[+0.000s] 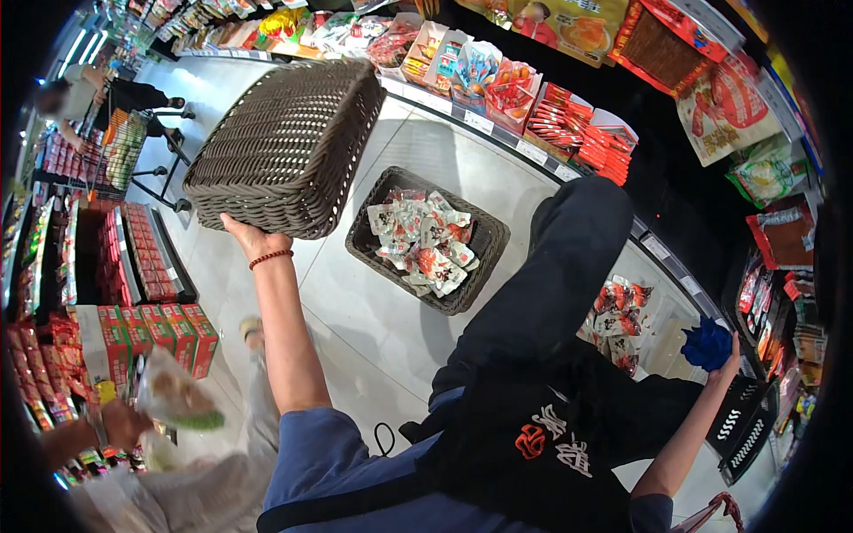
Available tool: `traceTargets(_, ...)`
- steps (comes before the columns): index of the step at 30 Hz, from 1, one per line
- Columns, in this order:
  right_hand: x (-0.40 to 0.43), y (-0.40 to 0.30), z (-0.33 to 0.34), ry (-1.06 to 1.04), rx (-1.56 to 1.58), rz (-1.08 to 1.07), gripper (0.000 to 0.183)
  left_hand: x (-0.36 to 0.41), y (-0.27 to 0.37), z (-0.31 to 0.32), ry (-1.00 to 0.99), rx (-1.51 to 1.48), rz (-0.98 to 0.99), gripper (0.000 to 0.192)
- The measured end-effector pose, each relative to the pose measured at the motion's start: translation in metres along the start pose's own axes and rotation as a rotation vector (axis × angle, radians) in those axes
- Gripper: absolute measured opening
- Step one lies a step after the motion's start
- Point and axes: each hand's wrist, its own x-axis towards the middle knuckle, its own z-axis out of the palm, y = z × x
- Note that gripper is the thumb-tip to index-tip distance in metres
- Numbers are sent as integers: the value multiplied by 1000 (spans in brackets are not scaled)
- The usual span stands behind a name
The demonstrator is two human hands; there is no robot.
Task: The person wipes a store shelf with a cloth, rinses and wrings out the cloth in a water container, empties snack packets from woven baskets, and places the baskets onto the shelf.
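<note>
My left hand (256, 240) grips a dark brown woven basket (286, 140) by its near lower edge, arm stretched out. The basket is tilted so that its woven outside faces me, and its inside is hidden. In my right hand (728, 360) is a bunched dark blue cloth (706, 343), held off to the right beyond my knee. On the floor before me stands a second woven basket (490, 270), filled with small white and red snack packets (426, 233). More red and white packets (620, 320) lie in a clear container to the right of my leg.
A low shelf (466, 120) of boxed snacks curves along the far side and right. Hanging packs (726, 100) are at upper right. On the left, a passing person carries a plastic bag (180, 393), blurred. Another person stands by a shopping cart (126, 150). Red-green cartons (160, 333) edge the aisle.
</note>
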Motion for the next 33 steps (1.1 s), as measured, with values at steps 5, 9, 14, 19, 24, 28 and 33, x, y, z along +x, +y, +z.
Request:
traceTargets(5, -10, -6, 17, 45, -82, 43, 30, 27, -31, -25, 175, -68, -48, 75)
traceTargets(9, -21, -14, 32, 7, -82, 3, 28, 52, -64, -62, 207, -136, -81, 78)
traceTargets(14, -40, -27, 50, 25, -173, -71, 27, 77, -113, -134, 315, -166, -102, 81)
traceTargets(19, -54, -33, 47, 8, -231, -113, 26, 54, -166, -192, 422, -195, -167, 84)
traceTargets(24, -65, -25, 59, 99, -279, -124, 28, 8, -184, -237, 620, 209, -583, 78)
traceTargets(28, -63, -16, 67, 87, -278, -113, 26, -42, -236, -317, 588, 688, -819, 73)
traceTargets(33, -64, -14, 51, 95, -275, -106, 25, -126, -308, -304, 231, 664, -1245, 52)
